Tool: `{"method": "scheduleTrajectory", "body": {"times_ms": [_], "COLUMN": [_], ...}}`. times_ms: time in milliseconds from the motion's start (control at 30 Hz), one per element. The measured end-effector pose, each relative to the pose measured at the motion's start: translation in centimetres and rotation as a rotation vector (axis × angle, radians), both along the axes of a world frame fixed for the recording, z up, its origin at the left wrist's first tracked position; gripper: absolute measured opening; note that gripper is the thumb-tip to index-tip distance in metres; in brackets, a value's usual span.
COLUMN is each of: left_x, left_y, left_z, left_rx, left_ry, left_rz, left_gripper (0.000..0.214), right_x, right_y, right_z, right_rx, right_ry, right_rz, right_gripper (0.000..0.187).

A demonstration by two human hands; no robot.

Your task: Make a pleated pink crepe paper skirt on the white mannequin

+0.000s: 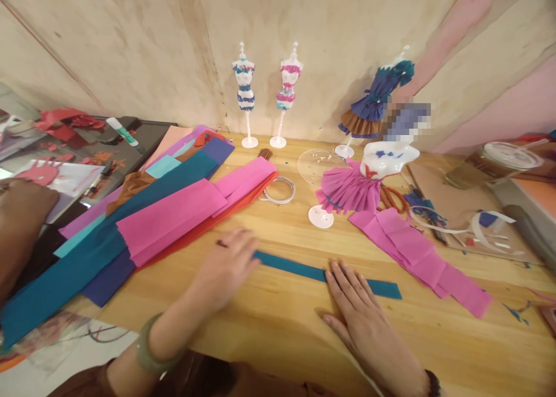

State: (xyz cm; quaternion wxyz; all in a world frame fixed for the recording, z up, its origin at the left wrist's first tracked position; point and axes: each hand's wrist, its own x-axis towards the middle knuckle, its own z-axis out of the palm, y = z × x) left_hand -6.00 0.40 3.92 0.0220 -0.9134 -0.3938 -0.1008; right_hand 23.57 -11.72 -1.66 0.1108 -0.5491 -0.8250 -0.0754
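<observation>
The strip [299, 266], of teal paper, lies on the table [278, 333], and its middle part is seen between the 2 hands. The right hand [358, 310] is laid flat, its fingers straight and grasping nothing; they cross over the strip, and the right end of it comes out beyond them. The left hand [230, 263] is at the other end, but it is blurred, so I cannot tell if its fingers pinch the paper. Behind the strip stands 1 doll [350, 188] with a pink skirt; the tape [279, 190] is behind the left hand.
</observation>
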Motion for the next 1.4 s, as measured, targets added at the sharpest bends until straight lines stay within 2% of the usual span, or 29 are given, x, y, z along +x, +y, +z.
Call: {"method": "scheduleTrajectory", "body": {"times_ms": [67,133,267,400,533,633,800,900,1233,1333,1400], "left_x": [2.1,3.5,3.4,2.1,1.8,1.8,1.8,1.9,1.8,1.7,1.8], "left_y": [-1.7,-2.9,-3.8,-3.9,-3.9,-3.9,-3.7,-3.5,-3.4,-3.4,-3.4], "left_z": [-1.1,-2.3,-3.7,-4.0,-3.9,-4.0,-4.3,-4.3,-4.5,-4.6,-4.4], "left_rx": [-0.022,-0.075,-0.136,-0.106,-0.067,-0.042,0.006,0.018,-0.008,-0.003,-0.002], "left_ry": [0.024,0.047,0.071,0.093,0.114,0.113,0.102,0.110,0.107,0.125,0.139], "left_rz": [-0.204,-0.240,-0.139,-0.055,-0.064,-0.075,-0.070,-0.065,-0.060,-0.068,-0.075], "left_gripper": [0.057,0.076,0.082,0.081,0.072,0.066,0.064,0.063,0.063,0.063,0.062], "right_x": [0.0,0.0,0.0,0.1,-0.6,-2.5,-4.8,-3.8,2.3,4.1,5.3], "right_y": [0.0,0.0,-0.1,-0.1,0.2,1.0,2.1,1.5,-2.6,-3.3,-3.2], "right_z": [0.0,-0.1,-0.2,-0.1,0.7,1.4,1.1,0.6,0.0,-0.5,-0.4], "right_rx": [-0.005,-0.015,-0.016,-0.023,-0.057,-0.067,-0.151,-0.133,-0.035,0.026,0.048], "right_ry": [-0.001,0.003,0.020,0.053,0.068,0.052,0.053,0.051,-0.021,-0.039,-0.089], "right_rz": [0.002,0.002,-0.003,-0.009,-0.033,-0.031,-0.002,-0.060,-0.281,-0.345,-0.337], "right_gripper": [0.076,0.074,0.074,0.075,0.069,0.061,0.063,0.062,0.072,0.067,0.059]}}
